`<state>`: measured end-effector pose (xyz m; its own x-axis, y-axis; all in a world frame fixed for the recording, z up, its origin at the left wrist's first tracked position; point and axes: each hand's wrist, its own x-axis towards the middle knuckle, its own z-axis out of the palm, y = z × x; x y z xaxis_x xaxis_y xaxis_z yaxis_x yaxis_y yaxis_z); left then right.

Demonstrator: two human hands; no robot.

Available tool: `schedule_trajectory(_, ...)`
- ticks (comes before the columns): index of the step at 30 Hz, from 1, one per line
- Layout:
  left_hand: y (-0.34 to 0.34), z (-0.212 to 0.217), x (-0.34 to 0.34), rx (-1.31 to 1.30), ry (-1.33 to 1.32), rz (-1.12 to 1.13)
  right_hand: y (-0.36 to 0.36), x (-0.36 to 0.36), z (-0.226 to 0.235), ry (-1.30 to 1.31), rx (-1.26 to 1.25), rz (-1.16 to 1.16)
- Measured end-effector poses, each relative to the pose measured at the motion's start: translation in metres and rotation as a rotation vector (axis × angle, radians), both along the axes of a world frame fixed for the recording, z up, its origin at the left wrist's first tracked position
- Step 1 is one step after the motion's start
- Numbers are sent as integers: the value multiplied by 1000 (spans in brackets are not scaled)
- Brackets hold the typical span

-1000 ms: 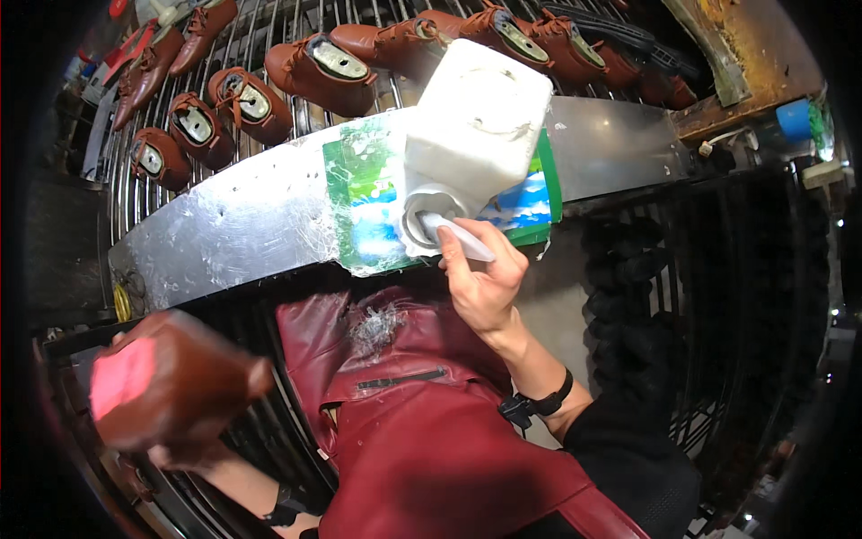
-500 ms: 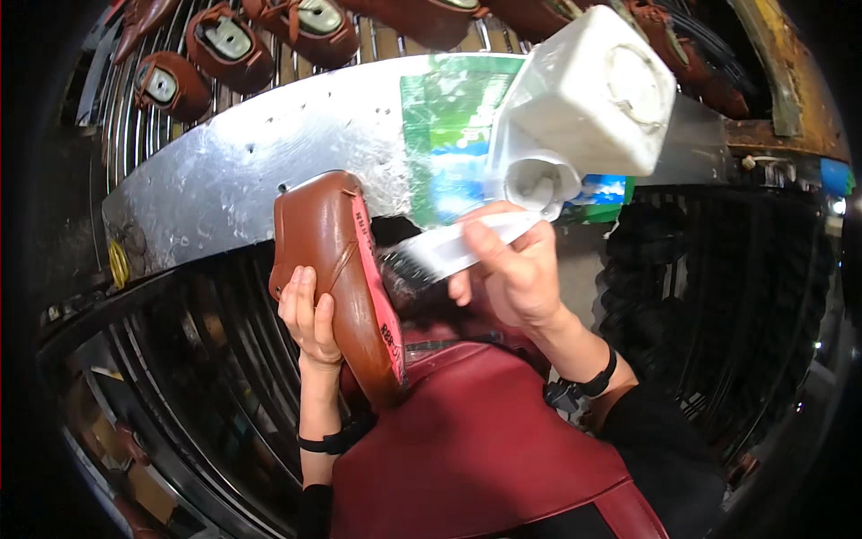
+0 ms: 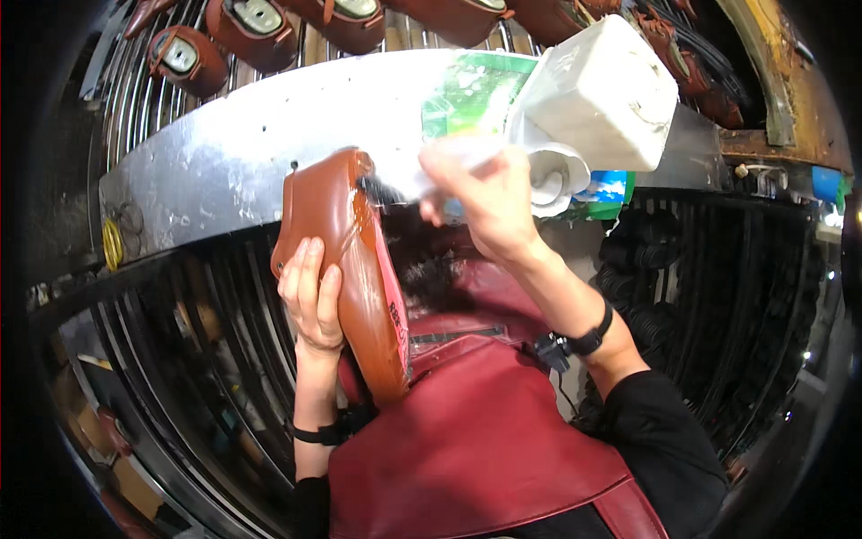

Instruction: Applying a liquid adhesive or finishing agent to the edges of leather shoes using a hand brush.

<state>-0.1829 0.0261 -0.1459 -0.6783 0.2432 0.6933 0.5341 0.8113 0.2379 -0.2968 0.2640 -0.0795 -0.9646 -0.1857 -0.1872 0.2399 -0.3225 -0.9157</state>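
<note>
Beyond both hands, a long silvery metal shelf (image 3: pixel 206 171) running across, scuffed and spattered, with a rack of curved metal bars (image 3: pixel 144 99) farther off carrying a row of brown shoes (image 3: pixel 260 27) on their lasts. Below the wrists, nearest the body, a dark red leather apron (image 3: pixel 485 449) filling the lower middle. Just above and right of the right hand, a white plastic jug (image 3: pixel 602 90) tipped on its side on the shelf, its round mouth facing down toward the knuckles, resting on a green and blue printed sheet (image 3: pixel 471 90). Between the two hands, a brown shoe upper (image 3: pixel 355 278) held upright on its last, toe end up near the shelf edge, pink lining showing along its right edge, heel end down against the apron. Left hand (image 3: pixel 312 301) clamped on the left side of that shoe, fingers spread flat along the leather, a black band at the wrist. Right hand (image 3: pixel 485 202) closed around the pale handle of a brush (image 3: pixel 395 190), dark bristles touching the top edge of the shoe; handle blurred, so exact shape hard to tell. Hands apart, each gripping its own thing, meeting only through brush on leather. On the right wrist, a black wristwatch (image 3: pixel 588 340).
</note>
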Motion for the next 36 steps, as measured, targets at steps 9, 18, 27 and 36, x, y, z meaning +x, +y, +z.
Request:
schedule_trajectory(9, 13, 15, -8, 14, -10, 5, 40, 131, 46, 740, 138, 422)
schedule_trajectory(18, 26, 38, -9, -19, -63, 44, 42, 101, 61, 51, -33, 94)
schedule_trajectory(27, 32, 75, -39, 26, -204, 93, 54, 86, 107, 786, 202, 302)
schedule_trajectory(36, 20, 136, -98, 107, -399, 65, 49, 7, 146, 1057, 274, 226)
